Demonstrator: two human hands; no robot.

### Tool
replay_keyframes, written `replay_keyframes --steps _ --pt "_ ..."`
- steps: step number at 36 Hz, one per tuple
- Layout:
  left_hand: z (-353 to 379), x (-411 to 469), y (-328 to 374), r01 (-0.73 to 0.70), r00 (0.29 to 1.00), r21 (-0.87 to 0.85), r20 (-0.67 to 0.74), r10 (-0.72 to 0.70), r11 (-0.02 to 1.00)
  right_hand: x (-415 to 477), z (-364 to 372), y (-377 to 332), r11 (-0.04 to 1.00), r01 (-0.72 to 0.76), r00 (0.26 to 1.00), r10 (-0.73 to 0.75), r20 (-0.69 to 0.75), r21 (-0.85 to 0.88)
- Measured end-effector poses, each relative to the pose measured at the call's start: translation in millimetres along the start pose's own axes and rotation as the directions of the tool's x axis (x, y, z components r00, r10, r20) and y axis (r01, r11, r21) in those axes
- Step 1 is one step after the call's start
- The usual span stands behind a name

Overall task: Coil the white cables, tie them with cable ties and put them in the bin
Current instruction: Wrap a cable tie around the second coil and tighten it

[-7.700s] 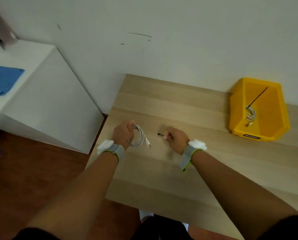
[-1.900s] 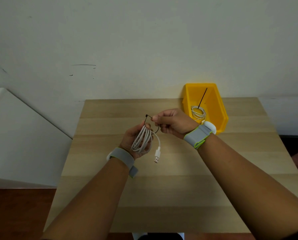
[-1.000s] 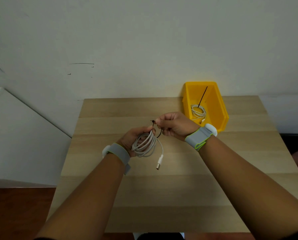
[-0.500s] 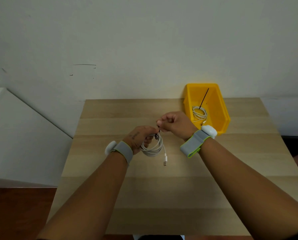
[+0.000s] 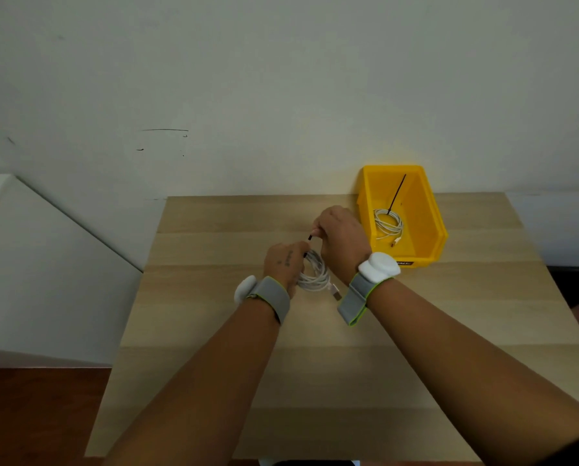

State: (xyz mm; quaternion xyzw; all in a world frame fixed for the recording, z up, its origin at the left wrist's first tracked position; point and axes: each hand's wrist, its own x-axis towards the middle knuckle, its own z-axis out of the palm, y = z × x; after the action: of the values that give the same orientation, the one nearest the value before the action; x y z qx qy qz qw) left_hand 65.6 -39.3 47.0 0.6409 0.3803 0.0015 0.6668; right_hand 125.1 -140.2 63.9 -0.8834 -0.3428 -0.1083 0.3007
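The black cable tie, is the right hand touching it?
Touching. The head view shows the right hand pinching the black cable tie's end at its fingertips, pulling it up from the white cable coil in the left hand.

Part of the coiled white cable [image 5: 315,275] and most of the black cable tie [image 5: 309,237], hidden behind the hands.

I see two bare forearms, no sleeves reaching them. Each wrist wears a grey fabric strap edged in lime green, carrying a rounded white puck: on the left wristband [image 5: 270,297] it sits on the outer side, on the right wristband [image 5: 365,290] on top. The left hand [image 5: 283,260] bears small dark markings on its back.
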Motion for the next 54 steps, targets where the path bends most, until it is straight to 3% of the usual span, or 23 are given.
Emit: replay_keyframes --steps 3,7,11,14,19,24,30,36,41,43,50,54 --pt "3.6 -3.3 2.2 -0.005 0.999 -0.016 -0.048 0.004 1.000 -6.2 2.5 -3.0 0.998 -0.027 0.995 0.031 -0.090 0.053" --pt "9.1 -5.2 7.9 -0.197 0.978 0.116 -0.049 0.204 0.974 -8.1 3.6 -1.2 0.929 -0.296 0.912 0.343 -0.223 0.220" --pt "7.5 -7.0 2.2 -0.432 0.902 0.264 0.116 0.416 0.862 -0.4 -3.2 10.0 0.908 -0.362 0.902 0.398 -0.165 0.212" --pt "7.2 -6.8 -4.7 -0.536 0.843 0.359 0.262 0.469 0.764 2.0 -5.6 10.2 0.919 -0.340 0.924 0.366 -0.110 0.201" --pt "7.9 -6.8 -6.2 -0.458 0.888 0.309 0.202 0.413 0.834 4.5 -11.1 15.5 0.903 -0.375 0.909 0.402 -0.110 0.209" --pt "3.9 -2.9 -15.6 -0.496 0.868 0.312 0.168 0.467 0.810 13.1 -21.1 17.8 0.897 -0.386 0.896 0.420 -0.143 0.215" --pt "5.9 0.0 -18.9 -0.393 0.918 0.220 0.148 0.368 0.893 21.2 -23.1 13.2 0.907 -0.370 0.924 0.381 -0.019 0.199" --pt "10.7 -1.1 -24.7 -0.453 0.888 0.409 0.129 0.441 0.792 16.1 -12.3 1.9 0.786 -0.465 0.885 0.404 0.231 0.407" --pt "4.5 1.8 -29.2 -0.589 0.762 0.573 0.157 0.629 0.570 11.6 -7.5 -0.2 0.764 -0.476 0.877 0.446 0.176 0.435" --pt "5.9 6.1 -25.1 -0.604 0.736 0.599 0.166 0.656 0.526 9.1 -7.0 -2.8 0.758 -0.456 0.882 0.452 0.129 0.467" --pt "17.8 12.4 -17.6 -0.610 0.744 0.569 0.171 0.646 0.552 7.5 -19.0 4.8 0.713 -0.461 0.853 0.521 0.041 0.529" --pt "23.2 10.9 -12.9 -0.598 0.777 0.476 0.148 0.612 0.644 8.0 -27.6 14.5 0.721 -0.447 0.857 0.515 0.024 0.530"
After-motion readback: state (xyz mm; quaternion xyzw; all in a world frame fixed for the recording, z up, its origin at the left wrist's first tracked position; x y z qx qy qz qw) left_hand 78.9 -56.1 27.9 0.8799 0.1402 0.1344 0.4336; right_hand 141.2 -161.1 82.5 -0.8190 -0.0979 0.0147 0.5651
